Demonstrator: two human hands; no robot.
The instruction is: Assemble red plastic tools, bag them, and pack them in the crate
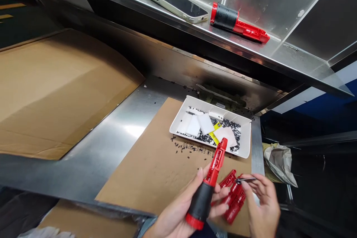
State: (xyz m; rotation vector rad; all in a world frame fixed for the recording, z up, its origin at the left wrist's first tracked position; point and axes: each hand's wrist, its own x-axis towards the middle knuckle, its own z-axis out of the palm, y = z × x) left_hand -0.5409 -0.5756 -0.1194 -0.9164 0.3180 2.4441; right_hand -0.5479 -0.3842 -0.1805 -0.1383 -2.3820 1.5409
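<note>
My left hand is wrapped round a red-and-black tool housing, a black cylinder with a red end ring and a slim, open red section pointing up and away. My right hand pinches thin dark tweezers, whose tip points left towards the housing. A small black piece seems to sit at that tip, too small to name. Beneath and between the hands lie several red plastic shells, side by side on the cardboard sheet, partly hidden by my left fingers.
A white tray holds many small black parts, white pads and a yellow label; loose black bits lie before it. On the metal shelf are a phone and another red-and-black housing. A large cardboard box stands left.
</note>
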